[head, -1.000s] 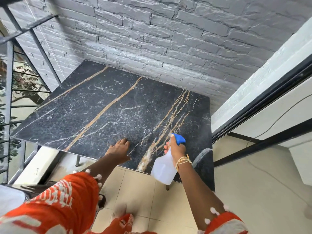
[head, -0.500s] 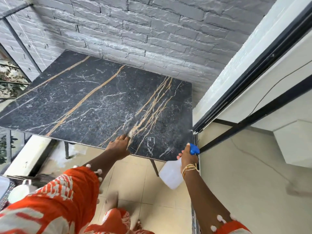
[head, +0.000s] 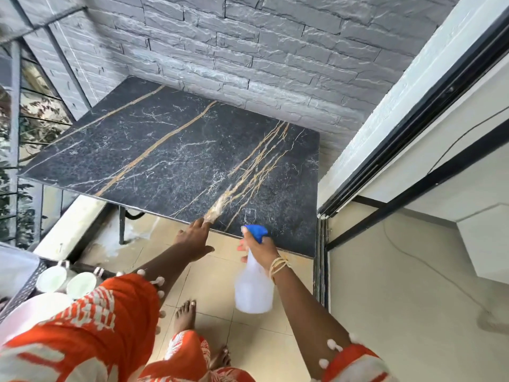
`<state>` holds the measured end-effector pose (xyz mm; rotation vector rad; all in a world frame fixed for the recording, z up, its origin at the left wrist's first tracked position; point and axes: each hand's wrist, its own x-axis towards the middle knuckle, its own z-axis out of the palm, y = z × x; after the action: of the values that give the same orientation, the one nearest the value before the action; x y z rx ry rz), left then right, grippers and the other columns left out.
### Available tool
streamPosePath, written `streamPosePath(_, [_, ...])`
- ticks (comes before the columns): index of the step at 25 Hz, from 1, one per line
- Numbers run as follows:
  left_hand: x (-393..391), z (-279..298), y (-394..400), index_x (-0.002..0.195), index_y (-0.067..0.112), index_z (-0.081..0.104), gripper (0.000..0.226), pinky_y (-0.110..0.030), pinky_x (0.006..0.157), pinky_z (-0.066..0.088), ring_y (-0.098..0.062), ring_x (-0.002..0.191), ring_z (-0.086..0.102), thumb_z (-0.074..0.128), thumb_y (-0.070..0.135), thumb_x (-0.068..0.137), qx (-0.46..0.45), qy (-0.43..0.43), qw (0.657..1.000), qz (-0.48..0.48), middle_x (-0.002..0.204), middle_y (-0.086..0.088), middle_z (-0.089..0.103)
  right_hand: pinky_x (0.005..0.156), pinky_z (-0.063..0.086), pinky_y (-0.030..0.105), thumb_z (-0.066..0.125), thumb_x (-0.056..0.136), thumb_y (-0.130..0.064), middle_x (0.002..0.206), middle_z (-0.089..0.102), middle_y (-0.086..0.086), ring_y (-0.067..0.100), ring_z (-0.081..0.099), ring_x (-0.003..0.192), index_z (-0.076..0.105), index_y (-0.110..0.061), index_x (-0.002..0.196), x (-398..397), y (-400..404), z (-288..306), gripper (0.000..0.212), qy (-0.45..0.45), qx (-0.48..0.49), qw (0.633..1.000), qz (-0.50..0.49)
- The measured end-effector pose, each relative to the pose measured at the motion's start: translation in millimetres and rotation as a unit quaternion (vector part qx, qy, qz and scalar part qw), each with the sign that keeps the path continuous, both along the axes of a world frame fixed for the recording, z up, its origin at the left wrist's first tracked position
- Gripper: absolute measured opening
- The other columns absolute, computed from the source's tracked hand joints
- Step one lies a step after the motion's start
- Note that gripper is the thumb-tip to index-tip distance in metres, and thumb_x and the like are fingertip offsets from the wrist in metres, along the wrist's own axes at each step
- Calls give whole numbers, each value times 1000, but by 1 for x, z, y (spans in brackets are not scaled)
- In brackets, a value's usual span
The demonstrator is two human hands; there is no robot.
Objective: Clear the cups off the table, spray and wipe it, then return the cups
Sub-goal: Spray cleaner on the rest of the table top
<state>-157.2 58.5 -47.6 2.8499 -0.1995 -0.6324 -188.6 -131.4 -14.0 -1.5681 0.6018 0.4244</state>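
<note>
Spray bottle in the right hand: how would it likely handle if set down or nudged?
The spray bottle looks like thin translucent plastic, so probably light and slightly squeezable. It is tall with a blue trigger head on top, so a nudge could tip it. The right hand grips it at the neck, which suggests an easy one-handed carry; its fill level cannot be told.

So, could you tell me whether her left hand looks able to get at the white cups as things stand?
Probably yes: the left hand holds nothing at the table edge, and the cups sit uncovered low on her left.
</note>
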Motion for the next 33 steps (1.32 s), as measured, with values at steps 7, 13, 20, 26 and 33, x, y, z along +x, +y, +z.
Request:
streamPosePath(7, [-35, 8, 40, 148, 17, 26, 76, -50, 107, 37, -27, 142, 27, 62, 45, 87, -17, -13, 999, 49, 157, -7, 20, 69, 59, 42, 63, 90, -39, 70, 64, 6, 15, 60, 56, 63, -3, 84, -5, 49, 1, 36, -43, -55, 998, 0])
streamPosePath(13, [-66, 13, 92, 147, 18, 28, 70, -47, 108, 37, -28, 140, 32, 59, 42, 89, -60, -11, 992, 109, 155, -9, 25, 51, 53, 17, 61, 94, -28, 79, 64, 7, 11, 58, 63, 62, -17, 77, -16, 119, 17, 19, -119, -30, 991, 55])
streamPosePath(20, [-126, 29, 196, 143, 22, 36, 56, -41, 103, 42, -26, 132, 44, 55, 35, 92, -67, -32, 977, 200, 150, -3, 37, 53, 54, 23, 60, 93, -36, 84, 69, 7, 17, 64, 65, 64, -17, 86, -30, 232, 13, 21, -110, -13, 983, 144])
streamPosePath(26, [-132, 45, 226, 145, 25, 34, 56, -39, 110, 30, -20, 141, 32, 51, 30, 92, -16, -122, 984, 132, 155, -3, 29, 58, 58, 30, 56, 95, -36, 83, 67, 8, 17, 63, 58, 61, -7, 83, -36, 285, 10, 31, -86, -6, 994, 72])
streamPosePath(33, [-84, 47, 178, 151, 23, 17, 64, -51, 116, 19, -23, 147, 15, 46, 35, 95, -6, -103, 993, 64, 160, -5, 14, 48, 52, 29, 58, 94, -31, 66, 61, 5, 14, 56, 53, 58, -11, 72, 5, 193, 12, 30, -84, -20, 991, -104])
